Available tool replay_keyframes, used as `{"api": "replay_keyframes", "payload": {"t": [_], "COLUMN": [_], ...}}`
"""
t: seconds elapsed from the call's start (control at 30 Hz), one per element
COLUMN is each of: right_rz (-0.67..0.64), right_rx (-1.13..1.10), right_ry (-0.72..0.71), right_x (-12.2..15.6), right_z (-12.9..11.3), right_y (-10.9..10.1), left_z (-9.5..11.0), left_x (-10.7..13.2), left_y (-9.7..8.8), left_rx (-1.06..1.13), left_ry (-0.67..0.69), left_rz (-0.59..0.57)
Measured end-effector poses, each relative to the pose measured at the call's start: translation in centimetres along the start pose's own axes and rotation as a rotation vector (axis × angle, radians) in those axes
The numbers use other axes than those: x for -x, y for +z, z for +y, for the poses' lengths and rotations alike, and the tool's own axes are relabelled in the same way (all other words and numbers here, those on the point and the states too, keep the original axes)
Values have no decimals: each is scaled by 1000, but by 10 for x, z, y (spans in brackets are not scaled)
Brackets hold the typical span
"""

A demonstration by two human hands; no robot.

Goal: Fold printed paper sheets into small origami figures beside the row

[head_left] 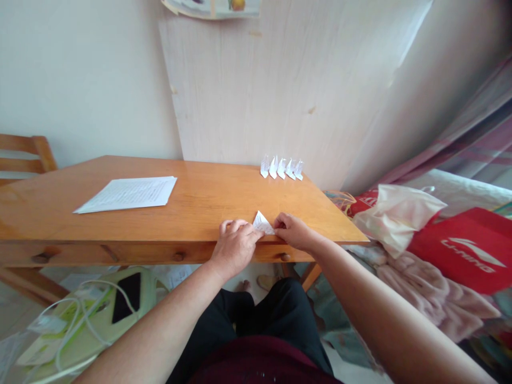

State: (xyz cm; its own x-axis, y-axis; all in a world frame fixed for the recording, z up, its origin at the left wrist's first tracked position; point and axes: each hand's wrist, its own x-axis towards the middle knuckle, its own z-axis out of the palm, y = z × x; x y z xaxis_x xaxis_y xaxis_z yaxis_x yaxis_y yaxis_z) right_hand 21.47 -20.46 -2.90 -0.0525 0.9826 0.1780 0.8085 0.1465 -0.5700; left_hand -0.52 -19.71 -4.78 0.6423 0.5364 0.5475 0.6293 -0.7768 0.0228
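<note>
Left hand (pixel 236 246) and right hand (pixel 294 230) pinch the folded paper (pixel 263 222), fingers closed on it (right at the edge of the counter (pixel 208 202)) — a slip might send it off.

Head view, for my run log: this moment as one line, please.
left hand: holding folded paper | right hand: pinching it | where: desk front edge | behind: row of folded pieces

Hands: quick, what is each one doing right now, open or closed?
Left hand: closed, fingers curled against the folded paper at the edge of the table.
Right hand: closed, pinching the same folded paper's other end.
</note>
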Motion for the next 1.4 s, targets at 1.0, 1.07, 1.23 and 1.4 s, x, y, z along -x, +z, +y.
{"api": "replay_keyframes", "payload": {"t": [1.0, 1.07, 1.23, 1.4], "right_rz": [112, 115, 128, 142], "right_rx": [734, 742, 741, 725], "right_ry": [-153, -154, -146, -131], "right_x": [58, 58, 61, 63], "right_z": [-59, -60, -59, -57], "right_y": [31, 32, 35, 35], "left_z": [16, 18, 16, 13], "left_x": [6, 12, 27, 32], "left_y": [2, 2, 4, 7], "left_rx": [-3, 15, 43, 60], "left_ry": [-80, -110, -164, -207], "left_rz": [10, 17, 20, 37]}}
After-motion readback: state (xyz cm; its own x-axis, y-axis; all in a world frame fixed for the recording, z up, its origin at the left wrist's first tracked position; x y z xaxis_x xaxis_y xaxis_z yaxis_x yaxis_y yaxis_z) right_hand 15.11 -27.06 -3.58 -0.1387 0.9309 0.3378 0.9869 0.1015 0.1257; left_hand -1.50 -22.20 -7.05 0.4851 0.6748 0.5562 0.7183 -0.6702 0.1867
